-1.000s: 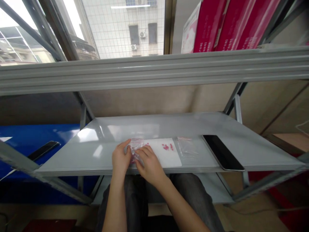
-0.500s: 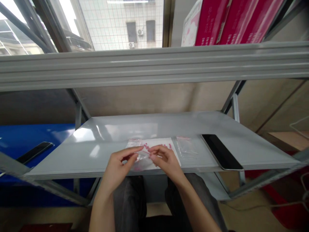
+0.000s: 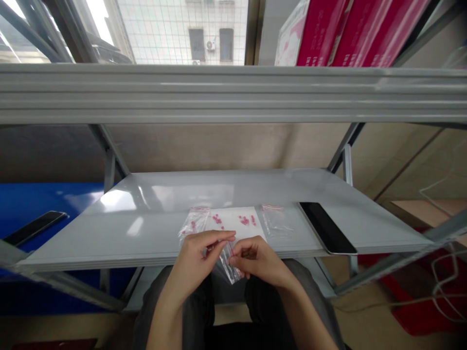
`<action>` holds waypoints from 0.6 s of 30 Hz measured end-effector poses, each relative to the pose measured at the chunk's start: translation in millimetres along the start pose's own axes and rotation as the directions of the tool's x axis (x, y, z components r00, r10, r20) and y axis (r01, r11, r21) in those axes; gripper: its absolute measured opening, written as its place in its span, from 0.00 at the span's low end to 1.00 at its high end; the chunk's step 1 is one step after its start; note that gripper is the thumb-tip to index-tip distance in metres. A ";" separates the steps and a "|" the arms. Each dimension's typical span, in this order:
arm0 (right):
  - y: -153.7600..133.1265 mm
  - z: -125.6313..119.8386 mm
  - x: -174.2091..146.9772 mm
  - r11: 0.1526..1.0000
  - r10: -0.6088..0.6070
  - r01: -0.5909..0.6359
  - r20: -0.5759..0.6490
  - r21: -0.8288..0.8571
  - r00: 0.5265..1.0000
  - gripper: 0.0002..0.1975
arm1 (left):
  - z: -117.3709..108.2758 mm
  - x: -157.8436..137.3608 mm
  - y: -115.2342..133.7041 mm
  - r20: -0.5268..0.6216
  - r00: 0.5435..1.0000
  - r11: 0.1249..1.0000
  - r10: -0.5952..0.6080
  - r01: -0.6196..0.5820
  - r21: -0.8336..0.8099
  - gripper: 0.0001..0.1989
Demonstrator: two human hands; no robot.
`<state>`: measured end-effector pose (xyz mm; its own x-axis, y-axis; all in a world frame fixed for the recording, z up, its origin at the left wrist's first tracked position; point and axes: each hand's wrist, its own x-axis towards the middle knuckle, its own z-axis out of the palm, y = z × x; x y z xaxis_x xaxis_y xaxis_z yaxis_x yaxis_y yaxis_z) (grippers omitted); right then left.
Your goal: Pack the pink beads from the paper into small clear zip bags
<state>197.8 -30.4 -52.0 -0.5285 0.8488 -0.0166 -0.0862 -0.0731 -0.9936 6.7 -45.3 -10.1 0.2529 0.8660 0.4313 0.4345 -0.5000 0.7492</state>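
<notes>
A small clear zip bag [image 3: 230,272] hangs tilted between my two hands, at the table's front edge. My left hand [image 3: 202,255] pinches its upper left part with thumb and fingers. My right hand [image 3: 258,260] grips its right side by the red-lined top. What the bag contains is hard to make out. Just beyond the hands, a white sheet [image 3: 233,213] carries small pink pieces [image 3: 244,220] in loose groups. At its left, another clear bag [image 3: 191,224] has a few pink bits in or on it.
More clear zip bags [image 3: 276,219] lie flat right of the sheet. A black phone or tablet [image 3: 326,227] rests farther right on the grey table [image 3: 153,233]. A thick shelf beam [image 3: 233,95] crosses above, with pink boxes [image 3: 321,34] over it. Another dark device [image 3: 34,228] lies at left.
Both hands have drawn the bag back toward my body, off the sheet and over the front edge. The bag now hangs lower, and more pink pieces on the sheet show.
</notes>
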 end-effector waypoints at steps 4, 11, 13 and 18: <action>0.9 -0.6 2.2 0.995 0.020 -0.033 0.130 0.095 0.991 0.13 | -2.3 -3.3 -3.2 -0.045 0.998 0.997 0.048 -0.045 0.056 0.11; 3.6 12.7 7.2 0.967 -0.121 0.102 0.067 0.235 0.990 0.12 | -6.8 -13.7 10.9 -0.338 0.934 0.972 0.116 -0.036 0.234 0.13; 2.0 16.9 7.8 0.944 -0.181 0.168 0.023 0.284 0.983 0.12 | -5.0 -18.0 17.3 -0.307 0.951 0.985 0.018 0.036 0.170 0.04; -2.1 23.5 8.2 0.949 -0.198 0.187 0.019 0.252 0.980 0.13 | 7.1 -22.4 22.2 0.039 0.984 0.984 -0.175 0.173 0.053 0.20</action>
<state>173.8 -35.6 -47.4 -0.5168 0.8363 0.1830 -0.3936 -0.0423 -0.9183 16.8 -75.8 -6.7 0.2064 0.9394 0.2738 0.5166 -0.3423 0.7848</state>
